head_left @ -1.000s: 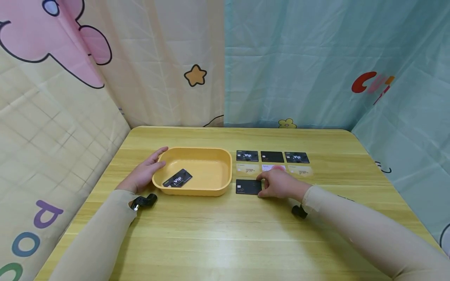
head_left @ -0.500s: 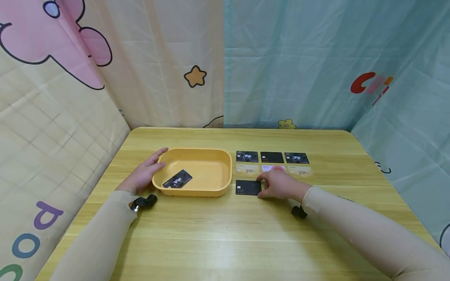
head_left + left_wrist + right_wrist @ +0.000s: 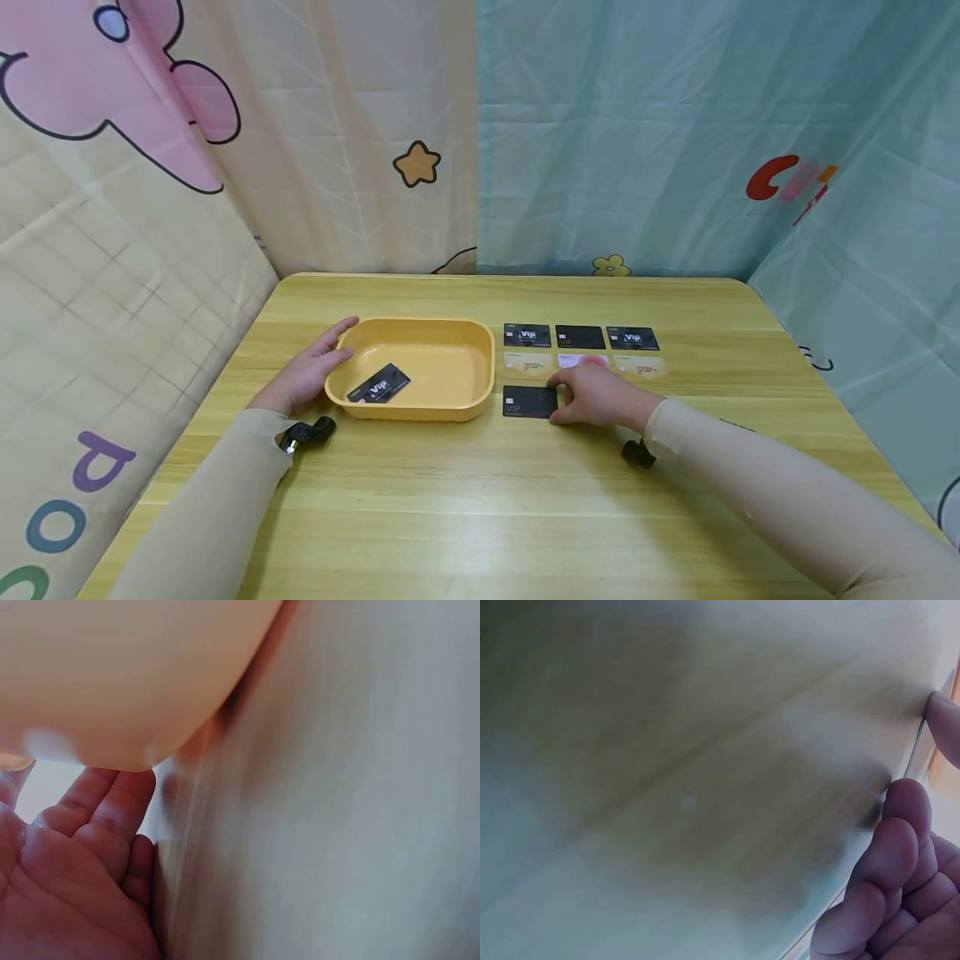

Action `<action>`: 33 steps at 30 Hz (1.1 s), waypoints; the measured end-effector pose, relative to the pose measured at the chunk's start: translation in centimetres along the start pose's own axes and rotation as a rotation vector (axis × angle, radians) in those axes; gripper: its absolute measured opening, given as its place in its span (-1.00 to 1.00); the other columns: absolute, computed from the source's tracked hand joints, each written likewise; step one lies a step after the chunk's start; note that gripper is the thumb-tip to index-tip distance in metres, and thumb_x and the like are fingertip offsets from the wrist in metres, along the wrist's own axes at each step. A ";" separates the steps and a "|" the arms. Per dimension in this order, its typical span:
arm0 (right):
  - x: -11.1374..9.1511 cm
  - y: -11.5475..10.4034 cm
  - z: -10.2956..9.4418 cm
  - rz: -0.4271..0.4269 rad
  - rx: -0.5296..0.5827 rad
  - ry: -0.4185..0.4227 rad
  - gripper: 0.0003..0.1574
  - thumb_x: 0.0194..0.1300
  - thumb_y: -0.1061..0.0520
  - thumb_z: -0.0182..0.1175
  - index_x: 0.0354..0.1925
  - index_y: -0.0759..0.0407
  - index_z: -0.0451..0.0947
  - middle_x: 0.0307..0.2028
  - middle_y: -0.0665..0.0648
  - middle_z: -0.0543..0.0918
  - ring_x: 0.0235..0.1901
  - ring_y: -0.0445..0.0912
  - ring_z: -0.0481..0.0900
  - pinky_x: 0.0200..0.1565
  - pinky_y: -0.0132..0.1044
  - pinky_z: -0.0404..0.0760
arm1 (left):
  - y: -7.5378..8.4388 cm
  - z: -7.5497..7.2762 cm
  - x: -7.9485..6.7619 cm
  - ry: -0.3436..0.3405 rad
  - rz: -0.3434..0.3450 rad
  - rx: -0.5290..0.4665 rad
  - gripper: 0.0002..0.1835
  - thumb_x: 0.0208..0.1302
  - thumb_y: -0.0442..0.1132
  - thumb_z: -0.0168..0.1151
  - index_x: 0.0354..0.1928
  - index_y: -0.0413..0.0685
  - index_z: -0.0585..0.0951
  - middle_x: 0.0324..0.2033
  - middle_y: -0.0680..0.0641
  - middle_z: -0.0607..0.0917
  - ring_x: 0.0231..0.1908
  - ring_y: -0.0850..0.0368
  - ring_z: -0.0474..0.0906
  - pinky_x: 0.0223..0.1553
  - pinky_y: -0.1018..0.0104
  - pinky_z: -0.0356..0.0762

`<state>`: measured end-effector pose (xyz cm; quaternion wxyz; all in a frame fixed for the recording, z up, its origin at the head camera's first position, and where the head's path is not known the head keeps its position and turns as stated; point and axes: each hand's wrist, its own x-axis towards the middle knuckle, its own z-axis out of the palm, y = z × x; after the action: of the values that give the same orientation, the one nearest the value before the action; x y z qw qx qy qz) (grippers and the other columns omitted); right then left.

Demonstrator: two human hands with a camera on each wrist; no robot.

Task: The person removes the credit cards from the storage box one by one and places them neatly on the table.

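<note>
My left hand [image 3: 303, 375] holds the left side of a yellow plastic basin [image 3: 450, 413], thumb at the rim and fingers against the outer wall [image 3: 120, 690]. A dark card [image 3: 379, 383] printed "Vip" lies slanted inside the basin. To the right, my right hand [image 3: 596, 392] pinches the right end of a black VIP card [image 3: 529, 402] between thumb and fingers. That card lies on or just above the table; which, I cannot tell. In the right wrist view, the thumb [image 3: 946, 724] and curled fingers [image 3: 885, 855] meet the card's thin edge.
Behind the black card are two rows of cards: dark ones [image 3: 581, 337] at the back, pale gold ones [image 3: 528, 363] and a pink-and-white one [image 3: 573, 360] in front. My right hand partly covers the pink one. Curtains [image 3: 615, 133] stand behind the wooden table [image 3: 465, 500].
The view has tipped very slightly, shifting everything a little downward. Both hands, the basin and the cards keep their places.
</note>
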<state>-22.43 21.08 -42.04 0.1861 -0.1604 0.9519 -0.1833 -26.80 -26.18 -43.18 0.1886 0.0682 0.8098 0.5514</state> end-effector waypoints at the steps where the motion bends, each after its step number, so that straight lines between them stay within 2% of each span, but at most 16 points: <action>1: 0.0 0.0 0.0 -0.001 0.000 0.000 -0.27 0.17 -0.10 0.61 0.23 0.14 0.66 -0.49 -0.03 0.63 -0.48 -0.14 0.57 -0.35 -0.27 0.52 | 0.0 0.0 0.0 0.000 0.000 0.003 -0.31 0.72 0.00 -0.10 0.71 0.47 -0.08 0.68 -0.33 -0.21 0.44 -0.32 0.39 0.04 0.55 0.60; 21: -0.2 -0.2 -0.3 -0.029 -0.021 0.028 -0.25 0.17 -0.12 0.60 0.23 0.15 0.65 -0.49 -0.07 0.64 -0.47 -0.17 0.56 -0.32 -0.29 0.53 | -0.1 0.0 0.0 0.005 0.006 0.029 -0.31 0.71 0.00 -0.10 0.71 0.45 -0.08 0.68 -0.35 -0.20 0.45 -0.33 0.38 0.09 0.52 0.59; 26: -0.1 -0.8 -1.8 -0.059 -0.025 0.086 -0.25 0.23 -0.09 0.55 0.28 0.21 0.63 -0.49 -0.04 0.60 -0.47 -0.15 0.49 -0.32 -0.27 0.49 | -0.1 0.0 0.0 0.002 0.010 0.027 -0.30 0.71 0.00 -0.09 0.71 0.43 -0.08 0.68 -0.33 -0.21 0.47 -0.34 0.35 0.13 0.50 0.58; 31: 0.3 -2.4 -4.0 -0.082 -0.019 0.126 -0.24 0.29 -0.12 0.51 0.32 0.19 0.60 -0.52 0.00 0.56 -0.51 -0.12 0.44 -0.41 -0.27 0.44 | -0.2 0.0 0.1 0.004 0.007 0.023 -0.31 0.71 -0.01 -0.09 0.71 0.44 -0.08 0.68 -0.33 -0.20 0.46 -0.34 0.37 0.10 0.50 0.60; 33: 0.5 -3.2 -4.8 -0.095 -0.006 0.121 -0.23 0.32 -0.13 0.48 0.36 0.18 0.58 -0.56 0.02 0.56 -0.56 -0.07 0.51 -0.41 -0.26 0.49 | -0.2 0.0 0.1 0.005 0.006 0.023 -0.31 0.72 -0.01 -0.10 0.71 0.45 -0.08 0.68 -0.34 -0.19 0.46 -0.34 0.38 0.09 0.50 0.61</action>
<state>-24.07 19.47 -36.70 0.1187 -0.1945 0.9533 -0.1983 -26.88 -26.22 -43.41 0.1842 0.0714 0.8162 0.5430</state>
